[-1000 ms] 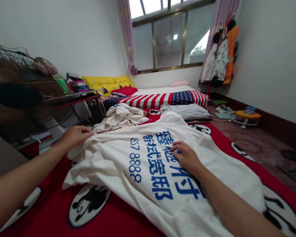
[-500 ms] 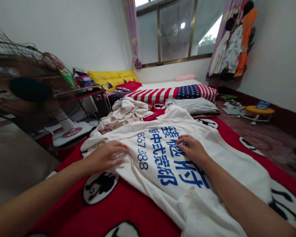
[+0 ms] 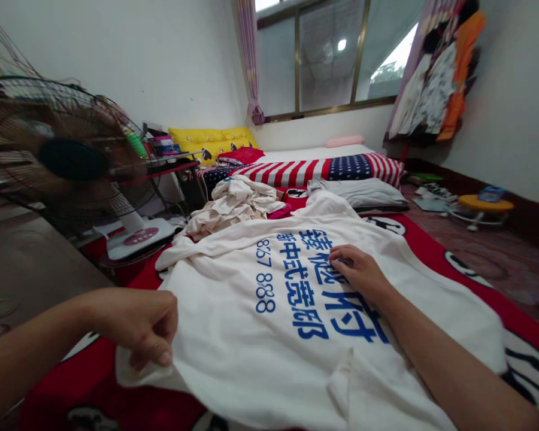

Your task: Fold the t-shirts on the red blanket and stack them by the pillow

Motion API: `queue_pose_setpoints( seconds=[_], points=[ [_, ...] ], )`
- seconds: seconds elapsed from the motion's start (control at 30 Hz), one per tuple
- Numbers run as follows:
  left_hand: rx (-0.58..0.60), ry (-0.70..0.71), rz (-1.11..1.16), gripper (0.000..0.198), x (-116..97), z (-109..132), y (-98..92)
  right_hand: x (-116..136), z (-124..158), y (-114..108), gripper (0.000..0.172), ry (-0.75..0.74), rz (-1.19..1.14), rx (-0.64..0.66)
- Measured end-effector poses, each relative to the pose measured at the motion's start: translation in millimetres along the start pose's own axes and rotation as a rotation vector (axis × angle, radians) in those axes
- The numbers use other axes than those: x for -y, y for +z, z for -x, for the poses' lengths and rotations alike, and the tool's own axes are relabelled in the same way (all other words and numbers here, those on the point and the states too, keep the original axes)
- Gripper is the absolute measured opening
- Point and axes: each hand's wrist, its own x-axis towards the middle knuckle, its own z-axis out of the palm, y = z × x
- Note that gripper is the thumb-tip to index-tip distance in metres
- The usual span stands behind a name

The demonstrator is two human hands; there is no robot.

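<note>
A white T-shirt [image 3: 224, 299] with blue printed characters and numbers lies spread over a red blanket [image 3: 130, 413]. At the left, my left hand [image 3: 137, 323] is closed on the shirt's edge, thumb and fingers pinching the cloth and holding it slightly raised. My right hand [image 3: 362, 269] rests on the print near the shirt's middle, its fingers loosely bent against the fabric and not gripping it. A corner of cloth [image 3: 345, 383] is folded up near the front of the shirt. Beyond it lies a heap of crumpled off-white clothes [image 3: 238, 200].
A fan [image 3: 72, 158] stands on the left beside a cluttered desk [image 3: 175, 161]. Folded grey clothing [image 3: 359, 194] lies behind the shirt. Farther back is another bed with a striped, starred cover [image 3: 291, 172]. A yellow stool [image 3: 485, 203] stands on the floor at right.
My left hand has moved left and toward me, closing on the shirt's edge and drawing the cloth out over the blanket. My right hand stays on the print, fingers a little more bent.
</note>
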Motion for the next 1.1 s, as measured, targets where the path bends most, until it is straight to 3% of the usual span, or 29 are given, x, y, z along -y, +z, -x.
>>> queue_pose_setpoints(
  seconds=[0.07,0.1,0.27,0.33,0.43,0.5,0.57,0.7,0.83,1.0,1.1],
  points=[
    [0.153,-0.010,0.062,0.034,-3,-18,-2.4,1,0,-3,0.016,0.031,-0.037,-0.048],
    [0.124,0.023,0.090,0.033,-8,-30,-4.6,1,-1,-6,0.017,0.040,-0.051,-0.087],
    [-0.446,0.354,0.020,0.032,-53,-105,-16.0,-16,-4,-38,0.021,0.045,0.149,-0.413],
    [-0.552,0.469,-0.008,0.032,-75,-136,-20.9,-29,-3,-54,0.024,0.095,0.315,-0.511],
    [-0.582,0.624,-0.174,0.039,-101,-184,-28.1,-51,1,-75,0.034,0.260,0.485,-0.554],
    [-0.558,0.600,-0.324,0.052,-113,-215,-28.9,-62,5,-82,0.044,0.386,0.536,-0.520],
    [-0.536,0.484,-0.411,0.066,-120,-242,-23.6,-67,7,-86,0.052,0.481,0.554,-0.451],
    [-0.699,0.341,-0.443,0.072,-120,-275,-2.2,-60,8,-83,0.059,0.532,0.621,-0.327],
    [-0.741,0.352,-0.426,0.071,-114,-280,8.0,-43,6,-79,0.060,0.563,0.746,-0.226],
    [-0.762,0.359,-0.417,0.070,-113,-278,6.2,-22,7,-78,0.050,0.662,0.905,-0.013],
    [-0.759,0.367,-0.400,0.070,-113,-278,6.0,-15,11,-85,0.050,0.693,0.943,0.052]
  ],
)
